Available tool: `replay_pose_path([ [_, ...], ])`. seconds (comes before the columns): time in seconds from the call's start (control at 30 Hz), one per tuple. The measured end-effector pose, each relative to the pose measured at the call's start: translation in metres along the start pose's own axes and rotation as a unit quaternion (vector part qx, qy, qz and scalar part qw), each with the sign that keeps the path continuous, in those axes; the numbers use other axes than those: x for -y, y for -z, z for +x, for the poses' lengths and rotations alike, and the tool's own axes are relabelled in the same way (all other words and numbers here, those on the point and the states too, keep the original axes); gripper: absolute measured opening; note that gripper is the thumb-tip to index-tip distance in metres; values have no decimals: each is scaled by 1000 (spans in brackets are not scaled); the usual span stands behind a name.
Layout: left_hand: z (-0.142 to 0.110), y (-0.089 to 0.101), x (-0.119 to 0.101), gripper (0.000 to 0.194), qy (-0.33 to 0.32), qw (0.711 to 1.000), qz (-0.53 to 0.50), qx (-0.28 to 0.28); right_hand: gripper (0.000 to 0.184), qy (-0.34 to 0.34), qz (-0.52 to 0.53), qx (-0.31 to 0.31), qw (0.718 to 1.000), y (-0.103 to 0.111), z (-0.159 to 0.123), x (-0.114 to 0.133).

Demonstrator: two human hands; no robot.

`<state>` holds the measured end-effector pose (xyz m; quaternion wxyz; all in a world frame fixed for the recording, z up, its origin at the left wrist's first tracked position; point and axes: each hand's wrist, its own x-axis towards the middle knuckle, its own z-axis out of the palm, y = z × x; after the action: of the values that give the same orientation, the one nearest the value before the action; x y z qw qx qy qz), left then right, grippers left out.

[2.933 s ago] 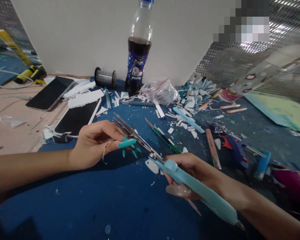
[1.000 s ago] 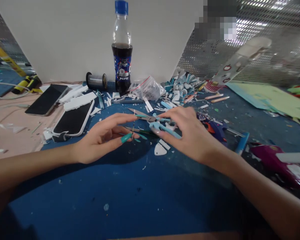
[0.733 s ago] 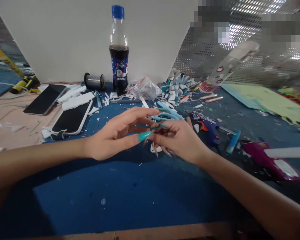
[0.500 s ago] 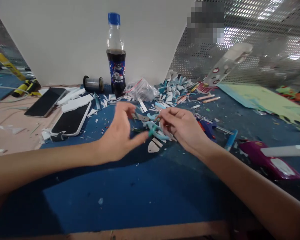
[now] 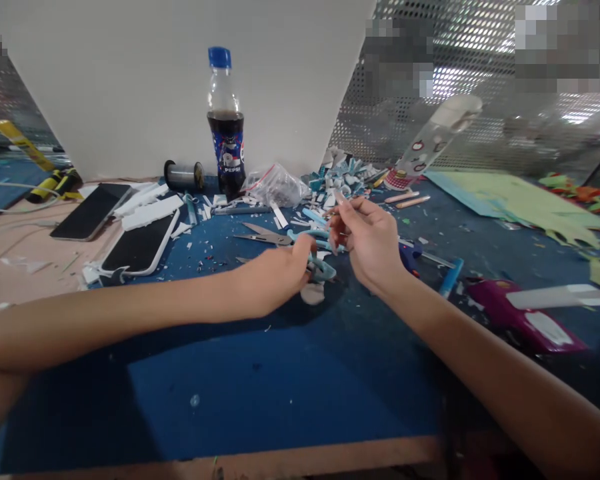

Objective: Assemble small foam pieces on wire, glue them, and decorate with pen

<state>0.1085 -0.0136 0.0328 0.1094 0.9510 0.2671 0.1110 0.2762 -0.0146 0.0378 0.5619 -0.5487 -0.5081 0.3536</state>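
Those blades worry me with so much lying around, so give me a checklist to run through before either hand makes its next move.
1. Scissors closed: not ok, the blades stand apart.
2. Left hand firmly gripping the scissors: cannot tell, it is at the handles but its fingertips are hidden.
3. Right hand empty: cannot tell, the fingers are curled and anything small would not show.
4. White-edged phone away from the blades: ok, there is a gap.
5. Soda bottle upright and capped: ok.
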Motion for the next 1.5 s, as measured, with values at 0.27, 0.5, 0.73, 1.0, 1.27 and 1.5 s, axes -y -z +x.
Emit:
replay_pose_path([
  [0.27,-11,-4,-15,66,28,989,141,40,22,78,-245,10,966,3,-1,-8],
  [0.5,-2,-34,-20,45,-42,980,191,43,19,114,-514,36,850,-10,-13,-20],
  [0.73,-10,-25,-10,30,-166,951,262,-19,33,71,-615,53,784,-23,-18,-10],
  [1.0,-15,-24,1,28,-235,921,293,-98,33,19,-621,111,775,-30,-3,-12],
  [1.27,-31,-11,10,32,-278,903,284,-164,32,47,-611,93,785,-33,4,8],
  [1.5,-41,-7,16,29,-298,890,301,-168,29,31,-611,128,781,-51,-12,-4],
])
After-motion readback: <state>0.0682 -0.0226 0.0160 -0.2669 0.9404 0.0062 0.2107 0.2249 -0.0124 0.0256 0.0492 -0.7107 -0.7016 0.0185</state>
